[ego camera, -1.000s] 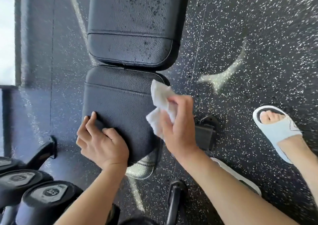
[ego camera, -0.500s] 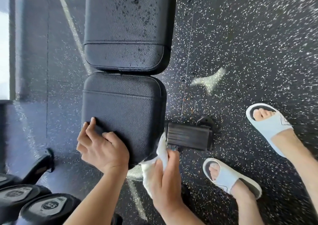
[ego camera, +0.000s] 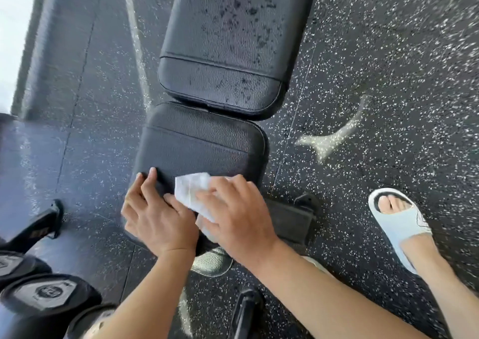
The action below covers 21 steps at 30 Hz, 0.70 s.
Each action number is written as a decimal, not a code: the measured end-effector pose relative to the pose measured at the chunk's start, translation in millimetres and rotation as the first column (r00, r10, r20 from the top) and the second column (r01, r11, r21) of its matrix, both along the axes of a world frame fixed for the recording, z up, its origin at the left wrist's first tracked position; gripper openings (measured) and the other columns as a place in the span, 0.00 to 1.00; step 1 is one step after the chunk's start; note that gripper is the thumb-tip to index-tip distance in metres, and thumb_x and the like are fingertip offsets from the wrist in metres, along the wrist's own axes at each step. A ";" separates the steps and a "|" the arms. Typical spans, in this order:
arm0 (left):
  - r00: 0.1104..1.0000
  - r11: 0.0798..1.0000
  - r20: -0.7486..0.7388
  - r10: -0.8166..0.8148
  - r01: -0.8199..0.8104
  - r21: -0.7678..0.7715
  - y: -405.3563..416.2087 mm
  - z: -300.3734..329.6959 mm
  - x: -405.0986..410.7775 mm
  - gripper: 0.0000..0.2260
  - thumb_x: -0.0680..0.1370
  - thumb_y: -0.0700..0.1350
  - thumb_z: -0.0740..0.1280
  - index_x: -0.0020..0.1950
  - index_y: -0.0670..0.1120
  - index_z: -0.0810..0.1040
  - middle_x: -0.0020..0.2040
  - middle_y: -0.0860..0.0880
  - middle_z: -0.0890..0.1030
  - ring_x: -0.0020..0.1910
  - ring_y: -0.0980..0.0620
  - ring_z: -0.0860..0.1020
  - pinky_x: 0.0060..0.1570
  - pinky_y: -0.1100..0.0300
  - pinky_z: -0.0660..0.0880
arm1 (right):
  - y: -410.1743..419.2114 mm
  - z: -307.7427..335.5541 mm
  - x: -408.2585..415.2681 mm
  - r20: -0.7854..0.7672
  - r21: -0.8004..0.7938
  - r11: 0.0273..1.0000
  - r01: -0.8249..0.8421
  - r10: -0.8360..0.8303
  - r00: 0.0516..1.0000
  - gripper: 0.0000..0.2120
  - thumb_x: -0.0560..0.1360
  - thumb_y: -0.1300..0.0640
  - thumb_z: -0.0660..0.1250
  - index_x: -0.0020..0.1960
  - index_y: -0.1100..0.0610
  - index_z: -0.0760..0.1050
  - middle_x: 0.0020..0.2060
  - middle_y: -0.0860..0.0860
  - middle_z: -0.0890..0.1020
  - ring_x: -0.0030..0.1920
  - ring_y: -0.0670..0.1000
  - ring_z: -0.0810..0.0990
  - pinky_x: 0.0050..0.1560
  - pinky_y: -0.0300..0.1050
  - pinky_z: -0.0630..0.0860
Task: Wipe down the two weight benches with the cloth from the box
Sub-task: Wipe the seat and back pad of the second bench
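Black rubber gym floor with white speckles [ego camera: 388, 53] carries a black textured-vinyl weight bench [ego camera: 197, 152]; its long back pad [ego camera: 228, 43] is flecked with dark wet spots. On the seat pad's near edge lie a white crumpled cloth [ego camera: 190, 192], the left hand [ego camera: 158, 216] at the near-left corner, the right hand [ego camera: 238, 214] pressing the cloth. Black hexagonal dumbbells [ego camera: 49, 292] stand at the floor's near-left; a white slide sandal [ego camera: 399, 224] rests right of the bench.

I'm pressing the cloth [ego camera: 193, 194] onto the seat pad [ego camera: 199, 148] under my right hand [ego camera: 237, 215]; my left hand [ego camera: 158, 215] is lying just left, the back pad [ego camera: 228, 40] beyond, dumbbells [ego camera: 49, 293] far left, my sandalled foot [ego camera: 400, 224] right.
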<state>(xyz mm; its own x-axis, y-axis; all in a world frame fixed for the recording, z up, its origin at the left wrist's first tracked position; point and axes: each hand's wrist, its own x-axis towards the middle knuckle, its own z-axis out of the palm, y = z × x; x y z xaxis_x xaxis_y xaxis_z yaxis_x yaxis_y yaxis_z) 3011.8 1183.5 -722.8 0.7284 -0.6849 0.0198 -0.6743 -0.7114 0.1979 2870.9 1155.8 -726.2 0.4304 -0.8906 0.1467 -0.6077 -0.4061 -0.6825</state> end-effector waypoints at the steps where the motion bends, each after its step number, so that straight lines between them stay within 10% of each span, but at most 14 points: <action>1: 1.000 1.000 -0.008 0.003 -0.003 -0.012 -0.5 -0.2 0.8 0.27 0.75 0.48 0.57 0.75 0.52 0.73 0.77 0.49 0.70 0.72 0.37 0.67 0.68 0.35 0.65 | 9.2 -2.0 -5.3 -0.012 -0.025 0.997 -0.067 0.066 0.998 0.13 0.73 0.51 0.70 0.55 0.54 0.84 0.53 0.51 0.83 0.49 0.56 0.77 0.44 0.54 0.74; 13: 0.999 1.000 0.047 0.006 -0.007 0.002 2.7 -9.5 5.5 0.26 0.76 0.47 0.61 0.75 0.54 0.72 0.76 0.49 0.70 0.71 0.39 0.68 0.67 0.40 0.65 | -131.5 8.4 61.7 -0.226 -0.184 0.956 -0.228 0.184 0.957 0.05 0.73 0.54 0.69 0.47 0.54 0.82 0.50 0.52 0.81 0.51 0.58 0.78 0.49 0.53 0.66; 21: 0.996 1.000 0.091 -0.008 0.011 -0.024 4.2 -12.2 6.6 0.25 0.76 0.47 0.60 0.74 0.52 0.74 0.75 0.47 0.71 0.70 0.39 0.69 0.64 0.44 0.65 | -134.4 11.6 66.4 -0.285 -0.133 0.864 -0.485 0.436 0.854 0.21 0.81 0.48 0.52 0.65 0.51 0.78 0.62 0.51 0.77 0.61 0.55 0.74 0.68 0.50 0.64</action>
